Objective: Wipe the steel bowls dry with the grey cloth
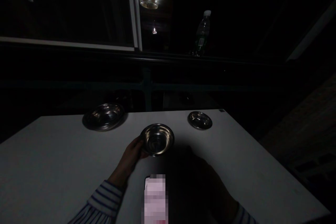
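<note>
My left hand [133,152] grips the left rim of a shiny metal bowl [157,140], its fingers closed on the edge. The bowl's inside faces me, and it appears empty. To the right, my right hand [201,164] is in deep shadow, apart from the bowl; its fingers are too dark to make out. Farther back at the left is a stack of metal bowls [103,117]. A single shallow metal bowl [200,120] rests near the table's far right corner.
A lit phone [155,199] with a blurred-out screen lies at the near edge of the white table [57,168]. Beyond the table, a plastic bottle [202,35] stands by a dark window [135,14]. The room is very dim.
</note>
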`<move>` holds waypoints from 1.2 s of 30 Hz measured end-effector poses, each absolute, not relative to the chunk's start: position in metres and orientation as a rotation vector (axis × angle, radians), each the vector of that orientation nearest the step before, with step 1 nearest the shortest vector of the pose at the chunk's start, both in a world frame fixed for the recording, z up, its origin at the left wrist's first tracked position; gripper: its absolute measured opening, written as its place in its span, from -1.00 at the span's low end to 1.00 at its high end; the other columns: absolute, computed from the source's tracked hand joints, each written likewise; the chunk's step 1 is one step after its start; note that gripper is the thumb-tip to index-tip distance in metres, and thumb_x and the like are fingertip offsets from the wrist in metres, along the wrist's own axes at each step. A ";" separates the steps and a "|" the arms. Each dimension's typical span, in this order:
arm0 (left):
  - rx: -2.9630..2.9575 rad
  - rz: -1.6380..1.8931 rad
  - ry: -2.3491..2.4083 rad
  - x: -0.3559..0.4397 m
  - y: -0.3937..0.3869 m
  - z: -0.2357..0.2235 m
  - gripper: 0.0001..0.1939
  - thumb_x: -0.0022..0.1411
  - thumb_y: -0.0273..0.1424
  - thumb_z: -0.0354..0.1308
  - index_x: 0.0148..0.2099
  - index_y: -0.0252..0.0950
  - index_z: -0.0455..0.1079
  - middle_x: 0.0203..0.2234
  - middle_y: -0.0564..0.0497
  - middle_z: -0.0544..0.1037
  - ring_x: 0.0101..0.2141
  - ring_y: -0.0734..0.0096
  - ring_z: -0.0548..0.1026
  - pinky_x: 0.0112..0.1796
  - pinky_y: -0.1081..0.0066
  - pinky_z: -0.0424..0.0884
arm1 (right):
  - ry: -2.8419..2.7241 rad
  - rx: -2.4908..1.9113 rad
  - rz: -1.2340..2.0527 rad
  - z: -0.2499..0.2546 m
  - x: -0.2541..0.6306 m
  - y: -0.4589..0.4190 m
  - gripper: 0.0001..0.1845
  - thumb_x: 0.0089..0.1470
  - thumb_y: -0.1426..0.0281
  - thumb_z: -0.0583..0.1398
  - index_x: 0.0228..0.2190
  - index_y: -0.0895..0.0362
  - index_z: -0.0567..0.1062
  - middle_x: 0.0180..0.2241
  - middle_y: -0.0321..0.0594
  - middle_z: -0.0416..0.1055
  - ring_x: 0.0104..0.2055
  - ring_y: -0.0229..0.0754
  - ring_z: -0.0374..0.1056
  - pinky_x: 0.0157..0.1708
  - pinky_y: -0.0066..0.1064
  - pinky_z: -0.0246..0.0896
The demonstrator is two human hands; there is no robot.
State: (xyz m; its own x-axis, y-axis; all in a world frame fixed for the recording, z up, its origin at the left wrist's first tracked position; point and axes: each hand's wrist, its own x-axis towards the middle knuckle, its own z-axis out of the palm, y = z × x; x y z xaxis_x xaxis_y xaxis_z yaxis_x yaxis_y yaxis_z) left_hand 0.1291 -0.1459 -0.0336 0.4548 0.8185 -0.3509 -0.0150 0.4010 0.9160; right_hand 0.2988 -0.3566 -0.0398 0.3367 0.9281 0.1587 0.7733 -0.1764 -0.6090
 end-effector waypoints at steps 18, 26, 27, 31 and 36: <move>1.852 0.688 0.760 0.151 -0.178 0.015 -0.49 -0.01 -0.28 0.12 0.02 -0.35 0.27 -0.10 -0.18 0.43 -0.10 0.17 0.40 -0.13 0.21 0.32 | -0.882 -1.399 0.665 -0.001 0.322 -0.342 -0.67 0.02 0.24 0.09 -0.20 0.13 0.43 -0.12 -0.13 0.38 -0.05 -0.09 0.27 0.00 -0.22 0.11; 1.610 0.543 0.618 0.182 -0.184 -0.003 -0.66 0.02 -0.45 0.06 -0.09 -0.34 0.32 -0.29 -0.10 0.51 -0.32 0.32 0.47 -0.36 0.38 0.38 | -0.790 -1.245 0.717 0.014 0.314 -0.326 -0.67 0.00 0.24 0.12 -0.21 0.15 0.43 -0.12 -0.12 0.38 -0.05 -0.04 0.26 -0.01 -0.20 0.12; 1.600 0.563 0.678 0.182 -0.185 0.001 -0.72 0.01 -0.46 0.06 -0.16 -0.35 0.35 -0.38 -0.06 0.51 -0.39 0.35 0.47 -0.41 0.41 0.36 | -0.809 -1.244 0.720 0.015 0.314 -0.326 -0.67 -0.01 0.25 0.13 -0.20 0.16 0.42 -0.12 -0.12 0.37 -0.05 -0.05 0.26 -0.01 -0.20 0.12; 1.612 0.590 0.689 0.177 -0.188 0.015 -0.82 -0.01 -0.43 0.08 -0.30 -0.34 0.38 -0.49 0.02 0.49 -0.45 0.40 0.44 -0.46 0.46 0.32 | -0.795 -1.343 0.842 0.019 0.321 -0.326 -0.64 -0.07 0.28 0.18 -0.19 0.15 0.38 -0.15 -0.10 0.39 -0.12 -0.07 0.32 -0.09 -0.21 0.18; 1.767 0.569 0.455 0.176 -0.187 0.020 -0.79 0.00 -0.48 0.07 -0.25 -0.29 0.40 -0.34 -0.02 0.53 -0.29 0.34 0.45 -0.28 0.39 0.33 | -1.140 -1.513 0.758 0.036 0.326 -0.319 -0.65 -0.09 0.41 0.19 -0.17 0.12 0.37 -0.15 -0.17 0.40 -0.10 -0.18 0.32 -0.09 -0.33 0.20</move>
State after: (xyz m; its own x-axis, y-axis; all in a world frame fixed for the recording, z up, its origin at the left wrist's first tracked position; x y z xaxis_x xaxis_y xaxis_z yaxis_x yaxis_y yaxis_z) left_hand 0.1757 -0.1871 0.0202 0.8063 0.5739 0.1429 0.0128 -0.2586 0.9659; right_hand 0.3262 -0.3186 0.0364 0.3461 0.9330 0.0985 0.2706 0.0013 -0.9627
